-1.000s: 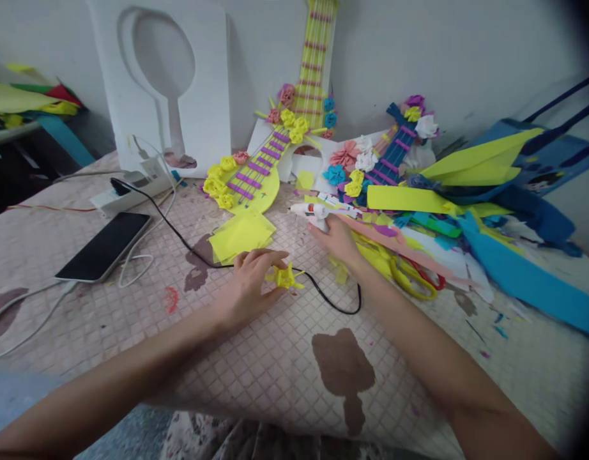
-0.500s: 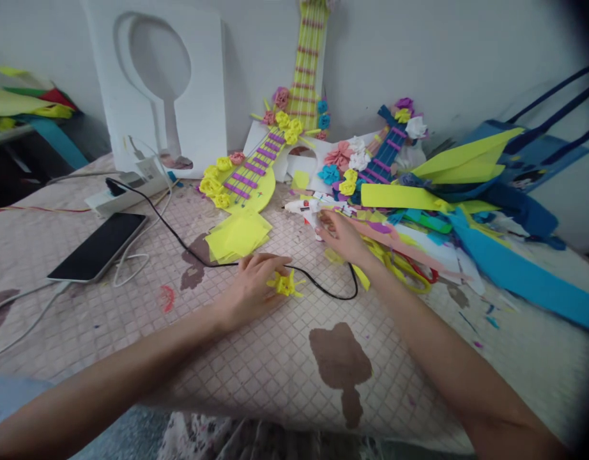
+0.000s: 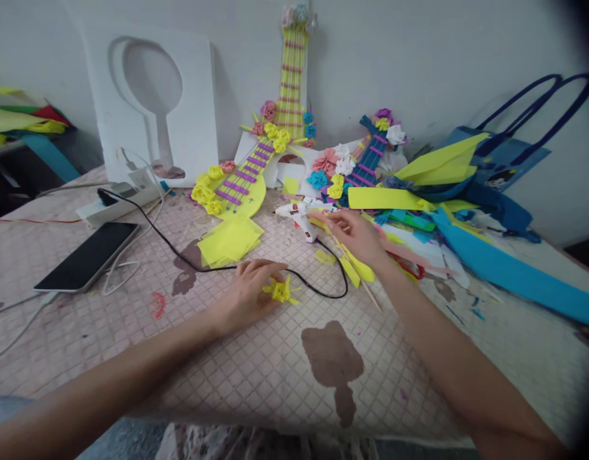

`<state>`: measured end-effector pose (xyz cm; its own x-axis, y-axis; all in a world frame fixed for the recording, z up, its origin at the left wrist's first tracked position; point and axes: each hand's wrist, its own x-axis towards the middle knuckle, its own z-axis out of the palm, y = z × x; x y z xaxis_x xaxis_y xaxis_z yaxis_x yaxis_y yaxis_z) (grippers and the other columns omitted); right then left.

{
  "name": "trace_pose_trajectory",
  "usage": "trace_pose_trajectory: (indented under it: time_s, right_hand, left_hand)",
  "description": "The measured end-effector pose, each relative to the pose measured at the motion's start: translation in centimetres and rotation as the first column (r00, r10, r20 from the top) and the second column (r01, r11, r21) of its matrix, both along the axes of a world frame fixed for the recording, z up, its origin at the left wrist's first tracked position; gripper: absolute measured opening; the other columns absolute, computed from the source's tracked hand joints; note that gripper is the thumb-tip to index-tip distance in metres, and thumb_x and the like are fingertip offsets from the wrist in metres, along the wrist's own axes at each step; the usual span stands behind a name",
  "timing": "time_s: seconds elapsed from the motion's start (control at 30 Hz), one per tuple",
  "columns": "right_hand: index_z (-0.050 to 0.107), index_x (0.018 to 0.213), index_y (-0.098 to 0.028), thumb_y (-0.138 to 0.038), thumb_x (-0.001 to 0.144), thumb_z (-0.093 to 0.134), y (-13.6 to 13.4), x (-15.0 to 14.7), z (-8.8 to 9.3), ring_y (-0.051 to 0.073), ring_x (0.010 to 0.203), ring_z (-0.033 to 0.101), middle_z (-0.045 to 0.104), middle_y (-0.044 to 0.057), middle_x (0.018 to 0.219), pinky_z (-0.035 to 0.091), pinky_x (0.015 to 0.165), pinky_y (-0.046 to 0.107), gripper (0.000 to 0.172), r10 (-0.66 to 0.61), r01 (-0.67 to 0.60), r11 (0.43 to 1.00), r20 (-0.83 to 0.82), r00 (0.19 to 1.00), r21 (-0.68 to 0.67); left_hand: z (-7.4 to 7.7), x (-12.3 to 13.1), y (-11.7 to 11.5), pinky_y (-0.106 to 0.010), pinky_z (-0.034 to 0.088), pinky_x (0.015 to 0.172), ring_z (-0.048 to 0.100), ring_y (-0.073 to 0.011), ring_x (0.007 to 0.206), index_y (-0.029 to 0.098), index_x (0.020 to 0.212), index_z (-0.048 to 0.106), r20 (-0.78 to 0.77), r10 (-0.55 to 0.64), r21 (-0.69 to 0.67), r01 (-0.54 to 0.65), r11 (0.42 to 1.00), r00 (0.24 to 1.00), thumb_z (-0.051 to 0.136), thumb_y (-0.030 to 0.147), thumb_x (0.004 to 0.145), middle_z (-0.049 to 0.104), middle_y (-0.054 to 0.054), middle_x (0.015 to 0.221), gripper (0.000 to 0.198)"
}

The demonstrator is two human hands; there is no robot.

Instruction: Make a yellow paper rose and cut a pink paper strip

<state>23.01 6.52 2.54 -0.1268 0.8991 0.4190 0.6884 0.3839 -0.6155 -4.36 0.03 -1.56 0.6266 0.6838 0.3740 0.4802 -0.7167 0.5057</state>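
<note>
Paper piece point(image 3: 281, 291), yellow, crinkled, spiky, pinched in left hand point(image 3: 252, 292); right hand point(image 3: 358, 234), grip unclear, near glue gun point(image 3: 294, 211).

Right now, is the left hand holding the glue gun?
No, the left hand holds a crumpled yellow piece, and the glue gun lies apart.
</note>
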Motion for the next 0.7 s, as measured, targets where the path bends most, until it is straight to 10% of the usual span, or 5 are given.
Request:
trace_pose_trajectory:
  time_s: [0.33, 0.5, 0.7]
  right_hand:
    - [0.060, 0.088, -0.020, -0.025, 0.078, 0.056, -4.4, 3.2, -1.0, 0.017, 0.071, 0.058, 0.064, 0.003, 0.084, 0.043, 0.062, 0.028, 0.012, 0.127, -0.066, 0.976, 0.301, 0.945, -0.206]
    - [0.058, 0.087, -0.022, -0.013, 0.075, 0.052, -4.2, 1.1, -2.5, 0.021, 0.085, 0.057, 0.059, 0.005, 0.094, 0.044, 0.070, 0.032, 0.016, 0.110, -0.071, 0.992, 0.470, 0.876, -0.100]
    - [0.055, 0.087, -0.022, -0.016, 0.085, 0.044, -3.7, 0.1, -3.5, 0.020, 0.085, 0.057, 0.056, 0.007, 0.095, 0.045, 0.074, 0.034, 0.013, 0.011, -0.047, 0.991, 0.276, 0.961, 0.126]
  left_hand:
    - [0.4, 0.6, -0.3, -0.042, 0.032, 0.097, 0.046, -0.0238, 0.114, 0.023, 0.129, 0.036, -0.008, -0.053, 0.000, 0.053, 0.999, 0.999, 0.061, 0.014, 0.077, 0.063, -0.004, 0.108, 0.059]
    - [0.2, 0.9, -0.1, -0.042, 0.035, 0.097, 0.047, -0.0235, 0.115, 0.023, 0.130, 0.036, 0.005, -0.069, -0.003, 0.069, 0.998, 0.998, 0.060, 0.013, 0.076, 0.062, -0.005, 0.108, 0.060]
    - [0.2, 0.7, 0.4, -0.042, 0.035, 0.098, 0.047, -0.0240, 0.115, 0.023, 0.130, 0.036, 0.012, -0.057, 0.009, 0.057, 0.998, 0.998, 0.062, 0.013, 0.075, 0.063, -0.005, 0.109, 0.061]
